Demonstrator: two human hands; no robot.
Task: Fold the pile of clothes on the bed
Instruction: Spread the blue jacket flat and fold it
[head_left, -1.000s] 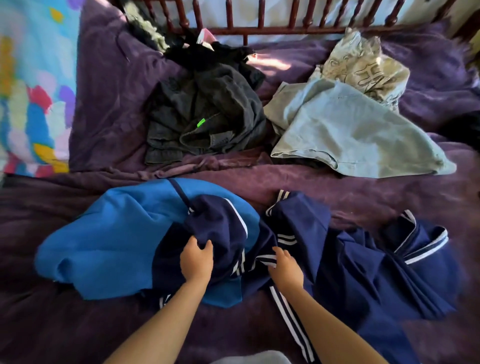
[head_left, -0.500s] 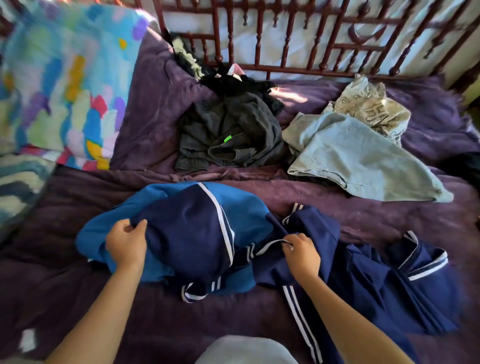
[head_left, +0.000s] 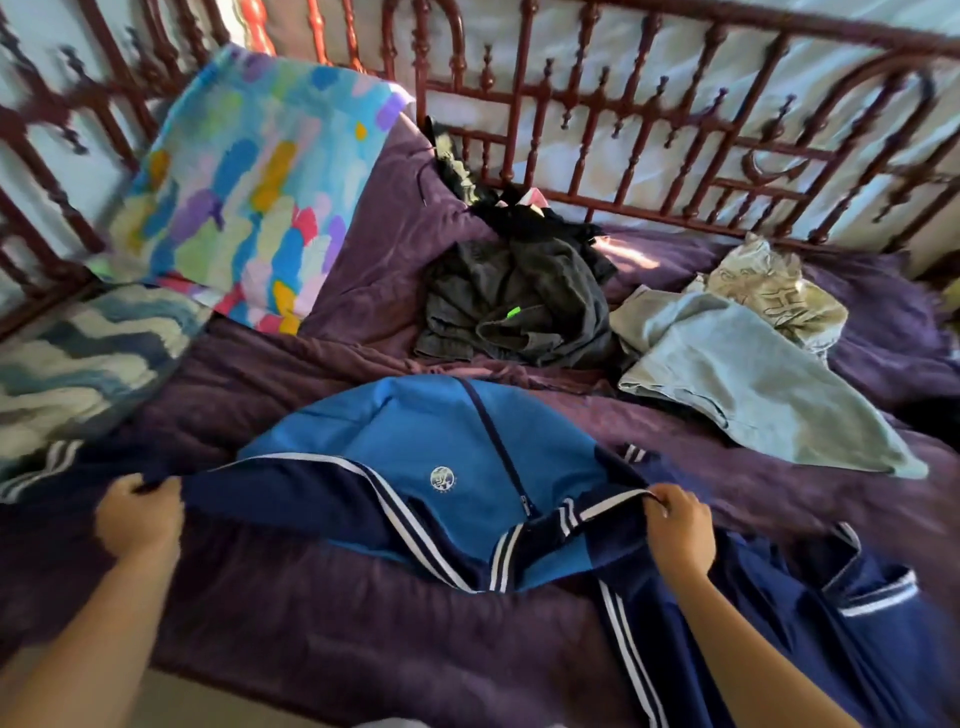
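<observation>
A blue and navy zip jacket (head_left: 441, 447) with white stripes and a round white badge lies spread across the purple bedcover (head_left: 337, 634). My left hand (head_left: 137, 517) grips its navy sleeve at the left. My right hand (head_left: 678, 525) pinches the striped edge of the jacket at the right. A second navy garment with white stripes (head_left: 810, 623) lies crumpled under my right forearm. Further back sit a dark grey crumpled garment (head_left: 524, 306), a pale blue-grey garment (head_left: 753, 374) and a beige printed one (head_left: 774, 291).
A dark red spindle bed rail (head_left: 623, 135) runs along the back and left. A multicoloured pillow (head_left: 249, 182) leans against it at the back left, with a blue-and-white wavy pillow (head_left: 78, 364) in front of it. The bed's near edge runs below my arms.
My hands have moved apart, the left one far to the left, and the bunched jacket is now stretched out, showing its zip and badge. The view has tilted up toward the rail.
</observation>
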